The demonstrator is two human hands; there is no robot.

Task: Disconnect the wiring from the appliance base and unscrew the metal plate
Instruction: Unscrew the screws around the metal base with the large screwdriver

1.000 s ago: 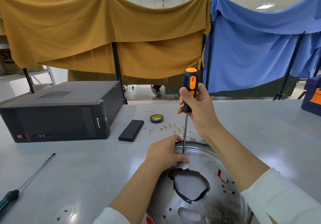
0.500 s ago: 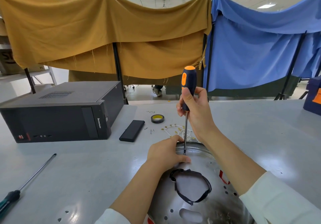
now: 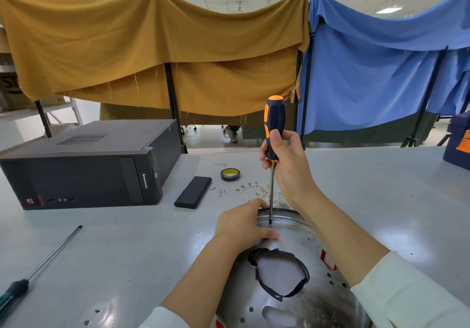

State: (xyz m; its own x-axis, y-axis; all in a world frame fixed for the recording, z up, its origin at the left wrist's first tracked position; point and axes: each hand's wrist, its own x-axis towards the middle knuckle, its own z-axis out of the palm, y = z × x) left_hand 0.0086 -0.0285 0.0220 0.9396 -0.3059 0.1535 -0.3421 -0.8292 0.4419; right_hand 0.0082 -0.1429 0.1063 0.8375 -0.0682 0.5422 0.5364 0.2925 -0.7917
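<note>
**Worktop holdings: metal plate under screwdriver, with surrounding items**

Item 1. Metal plate (image 3: 300,302), round, shiny, at the near edge of the grey worktop (image 3: 381,187); its lower part is cut off by the frame. A black-rimmed opening (image 3: 278,274) sits near its middle. Red marking beside the right forearm, partly covered, unreadable.

Item 2. Screwdriver (image 3: 273,134), black and orange handle, upright, tip on the plate's far rim. Right hand (image 3: 287,165) grips the lower handle, fingers curled round it. Left hand (image 3: 244,226) rests on the plate's rim, fingers curled over the edge, thumb flat on the metal.

Item 3. White wiring (image 3: 256,193) with brass terminals, lying loose just beyond the plate, partly hidden behind the hands and shaft.

Item 4. Tape roll (image 3: 230,174); black slab (image 3: 193,192); small screws (image 3: 221,193) between them.

Item 5. Desktop computer (image 3: 84,167), left, marked "lenovo".

Item 6. Second screwdriver (image 3: 38,269), near left, handle cut off.

Item 7. Ochre cloth (image 3: 152,48) and blue cloth (image 3: 381,68) hung behind.
</note>
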